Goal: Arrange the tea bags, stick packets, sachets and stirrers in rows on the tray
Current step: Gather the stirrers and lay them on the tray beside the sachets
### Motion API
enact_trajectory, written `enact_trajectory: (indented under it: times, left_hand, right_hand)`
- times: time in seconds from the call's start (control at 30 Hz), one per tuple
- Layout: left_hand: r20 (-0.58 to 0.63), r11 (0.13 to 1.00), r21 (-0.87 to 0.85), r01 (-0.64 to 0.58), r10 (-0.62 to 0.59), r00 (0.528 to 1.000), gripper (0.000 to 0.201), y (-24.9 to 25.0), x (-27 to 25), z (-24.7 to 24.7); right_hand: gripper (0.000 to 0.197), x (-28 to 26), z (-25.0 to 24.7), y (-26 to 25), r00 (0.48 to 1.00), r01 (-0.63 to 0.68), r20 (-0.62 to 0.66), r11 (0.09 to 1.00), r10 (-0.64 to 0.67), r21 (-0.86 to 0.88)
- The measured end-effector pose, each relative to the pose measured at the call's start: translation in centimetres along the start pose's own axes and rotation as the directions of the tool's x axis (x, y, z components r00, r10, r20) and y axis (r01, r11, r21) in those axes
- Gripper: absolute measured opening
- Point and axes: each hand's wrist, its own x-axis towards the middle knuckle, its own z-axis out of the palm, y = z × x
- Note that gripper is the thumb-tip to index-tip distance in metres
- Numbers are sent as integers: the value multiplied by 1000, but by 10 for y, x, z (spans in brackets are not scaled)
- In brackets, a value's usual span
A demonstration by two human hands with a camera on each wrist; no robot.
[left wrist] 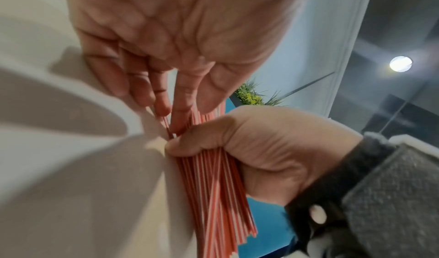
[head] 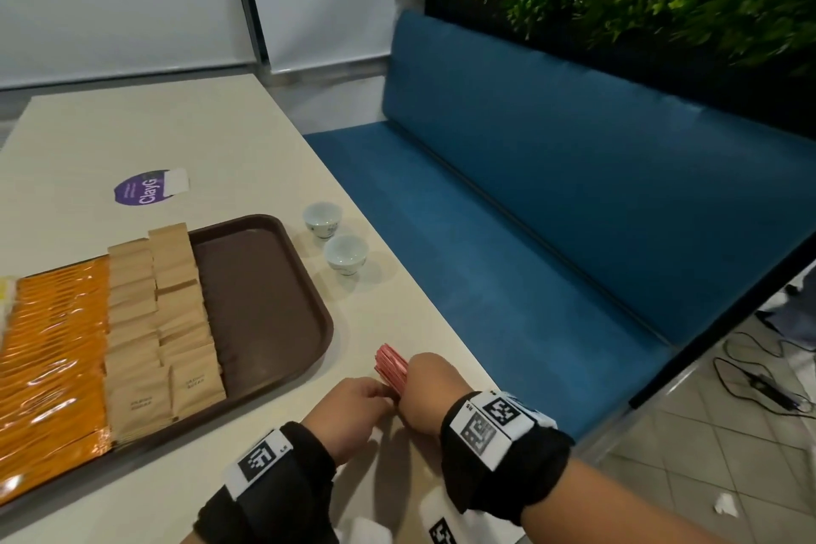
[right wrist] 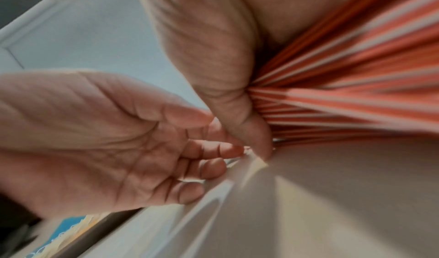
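My right hand (head: 421, 398) is wrapped around a bundle of red-and-white striped stirrers (head: 392, 372), low in the middle of the head view, just right of the tray's near corner. The left wrist view shows the fist (left wrist: 273, 149) closed round the middle of the bundle (left wrist: 213, 187), thumb pressed across the sticks, which fan out above and below the grip.

My left hand (head: 353, 415) sits just beside the right one, touching the bundle's near end. In the left wrist view its fingers (left wrist: 180, 100) are extended and close together, tips meeting the stirrers right at the right thumb; it looks as though thumb and forefinger pinch one or two sticks, though blur keeps me from being sure. The right wrist view shows the same: left fingertips (right wrist: 228, 150) at the edge of the sticks (right wrist: 344, 93), the palm open.

The brown tray (head: 265, 278) lies on the pale surface (head: 397, 314) in the lower left of the head view. Orange packets (head: 53, 358) fill its left part in overlapping rows, then two rows of tan sachets (head: 159, 322) beside them; the right strip of the tray is bare. Two small white cups (head: 333, 239) stand on the surface just beyond the tray's far right corner, and a purple round sticker (head: 141, 190) lies further back. A blue bench (head: 574, 212) fills the right of the frame.
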Motion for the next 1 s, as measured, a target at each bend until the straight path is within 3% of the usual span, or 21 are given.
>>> enact_trajectory:
  times: [0.17,0.23,0.33,0.47,0.6,0.73,0.83,1.0]
  left_hand:
    - [-62,993,-87,-74,69,996,22,2,-6,-3]
    - [-149,976,-182,-123,97,984,21,2,-10,-6]
    - [-297,930,-282,-236,150,943,26,1,-13,-16]
    - [-423,878,-331,-346,189,886,25,-1,-22,-30]
    - [-468,913,-212,-348,218,857,25,-10,-30,-39]
    - [-311,979,95,-178,199,929,23,-23,-32,-43]
    - [-257,953,287,-94,171,951,23,-26,-34,-48]
    - [-196,822,570,11,123,973,37,-23,-27,-48]
  right_hand:
    - [27,2,0,4,999,18,-43,963,-7,267]
    - [24,1,2,3,998,64,-49,887,-46,457]
    - [18,-5,3,-1,977,212,-130,700,-170,682]
    - [22,-15,12,-1,913,406,-340,569,-224,715]
    - [24,-26,28,6,934,357,-297,456,-200,815]
    - [24,-28,29,8,939,335,-266,400,-219,853]
    - [20,-28,29,9,924,375,-293,428,-246,822]
    - [27,-23,31,9,956,275,-167,534,-243,800]
